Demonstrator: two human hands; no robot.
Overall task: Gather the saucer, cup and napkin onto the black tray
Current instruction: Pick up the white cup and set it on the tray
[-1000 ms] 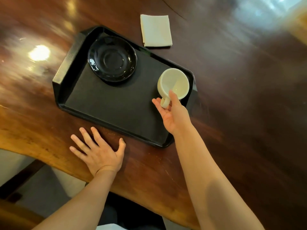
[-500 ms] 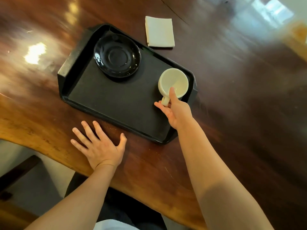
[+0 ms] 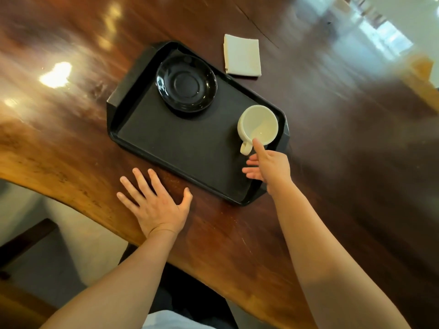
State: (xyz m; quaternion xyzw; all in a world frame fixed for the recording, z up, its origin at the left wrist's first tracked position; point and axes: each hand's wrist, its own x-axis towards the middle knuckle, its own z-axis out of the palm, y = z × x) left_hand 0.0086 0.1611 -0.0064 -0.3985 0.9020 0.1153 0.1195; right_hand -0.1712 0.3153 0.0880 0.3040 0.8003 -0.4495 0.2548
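The black tray (image 3: 180, 143) lies slantwise on the wooden table. A glossy black saucer (image 3: 186, 83) rests in its far left part. The white cup (image 3: 257, 124) stands upright in the tray's right end, handle toward me. My right hand (image 3: 270, 167) hovers just behind the handle; the thumb tip touches the cup's near rim and the fingers are spread, off the handle. A folded white napkin (image 3: 242, 55) lies on the table just beyond the tray's far edge. My left hand (image 3: 154, 203) lies flat on the table before the tray, fingers apart.
The dark, glossy wooden table (image 3: 332, 138) stretches far and right; its curved near edge runs under my forearms. A dark chair or bench part (image 3: 23, 238) shows below the edge at left. A yellowish blurred object (image 3: 425, 74) sits at the far right.
My right hand's fingers have come off the cup's handle and spread; only the thumb stays at the rim. The cup rests on the tray. My left hand has not moved.
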